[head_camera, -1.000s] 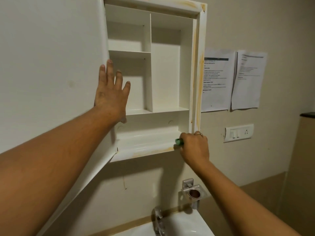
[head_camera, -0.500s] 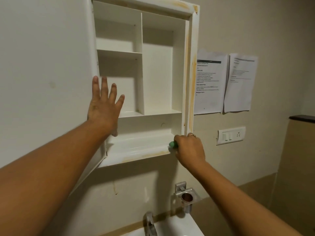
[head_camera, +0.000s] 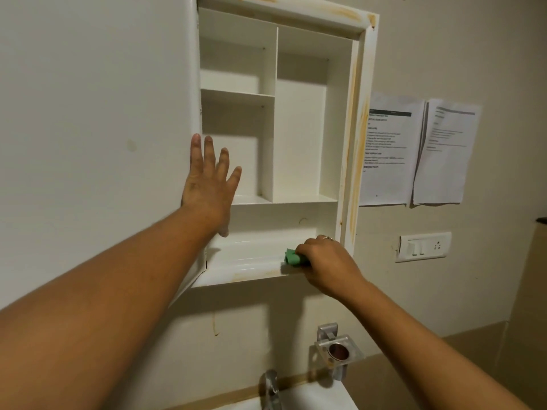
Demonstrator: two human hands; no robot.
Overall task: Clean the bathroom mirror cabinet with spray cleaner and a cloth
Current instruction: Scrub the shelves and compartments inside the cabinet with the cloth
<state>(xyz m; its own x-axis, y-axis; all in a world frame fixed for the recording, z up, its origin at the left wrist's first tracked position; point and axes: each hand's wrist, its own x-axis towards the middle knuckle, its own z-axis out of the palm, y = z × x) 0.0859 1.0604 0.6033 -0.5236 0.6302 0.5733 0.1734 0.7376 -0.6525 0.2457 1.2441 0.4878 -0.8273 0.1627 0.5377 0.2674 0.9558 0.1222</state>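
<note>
The left arm is stretched upward from the lower left, and the left hand is held flat, fingers straight, spread and pointing up. The right arm is extended from the lower right; the right hand is turned knuckles-up, fingers curled round a green cloth.

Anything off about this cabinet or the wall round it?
Yes. Orange-brown stains streak the cabinet frame down its right side and across the top, and smear the front edge of the bottom ledge. A similar drip mark sits just below. Nothing looks broken or askew.
</note>
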